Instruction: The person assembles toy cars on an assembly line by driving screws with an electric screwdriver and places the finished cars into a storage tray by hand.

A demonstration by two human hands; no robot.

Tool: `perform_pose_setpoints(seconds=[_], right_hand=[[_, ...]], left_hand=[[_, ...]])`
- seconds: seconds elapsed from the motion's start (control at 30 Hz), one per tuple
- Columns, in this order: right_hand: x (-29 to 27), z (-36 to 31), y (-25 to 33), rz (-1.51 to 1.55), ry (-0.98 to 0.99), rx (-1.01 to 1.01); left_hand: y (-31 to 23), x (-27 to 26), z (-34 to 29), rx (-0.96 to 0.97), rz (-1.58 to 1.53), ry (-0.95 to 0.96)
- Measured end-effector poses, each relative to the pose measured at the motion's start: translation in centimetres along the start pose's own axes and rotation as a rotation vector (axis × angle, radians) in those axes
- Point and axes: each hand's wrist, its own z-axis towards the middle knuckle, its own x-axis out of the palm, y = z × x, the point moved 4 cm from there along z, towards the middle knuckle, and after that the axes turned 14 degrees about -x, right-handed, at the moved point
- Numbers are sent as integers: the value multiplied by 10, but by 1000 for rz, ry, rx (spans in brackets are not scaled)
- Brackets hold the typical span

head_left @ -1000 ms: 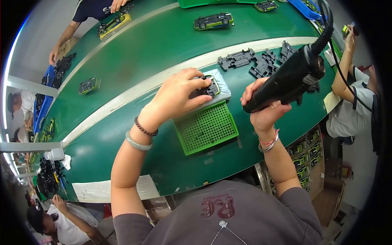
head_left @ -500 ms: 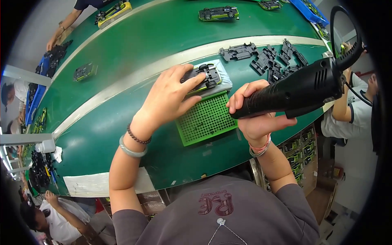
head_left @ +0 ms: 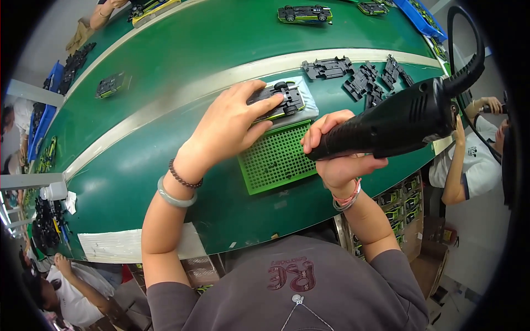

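My left hand (head_left: 229, 118) presses a toy car (head_left: 283, 100) down, with its fingers over the underside. The car lies wheels up, its black chassis and yellow-green body edge showing, on a pale padded block (head_left: 308, 105). Part of the car is hidden beneath that hand. Wrapped round a black electric screwdriver (head_left: 386, 129) is my right hand (head_left: 338, 146). The tool is tilted, with its cable end up to the right; I cannot see its tip. Below the block sits a green perforated tray (head_left: 276, 160) with small dark pieces, probably screws, on it.
Several loose black chassis plates (head_left: 361, 80) lie right of the block. Across the pale strip are another upturned car (head_left: 305, 14) and a dark car part (head_left: 110, 85). The screwdriver's cable (head_left: 477, 49) hangs at the right. Blue bins (head_left: 44, 129) and co-workers flank the table.
The view has shifted slightly. My left hand remains on the car, and my right hand still grips the screwdriver close by. A co-worker's arm at the far left has pulled back from the dark parts.
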Motion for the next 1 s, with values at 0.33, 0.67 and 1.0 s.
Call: perform_pose_setpoints(seconds=[0.33, 0.67, 1.0], right_hand=[[5, 7, 4, -23, 91, 58], [14, 90, 15, 57, 38, -233], [18, 93, -11, -70, 54, -169]], left_hand=[[-2, -8, -3, -14, 53, -9], [-1, -11, -6, -62, 139, 58], [-1, -11, -7, -81, 94, 82]])
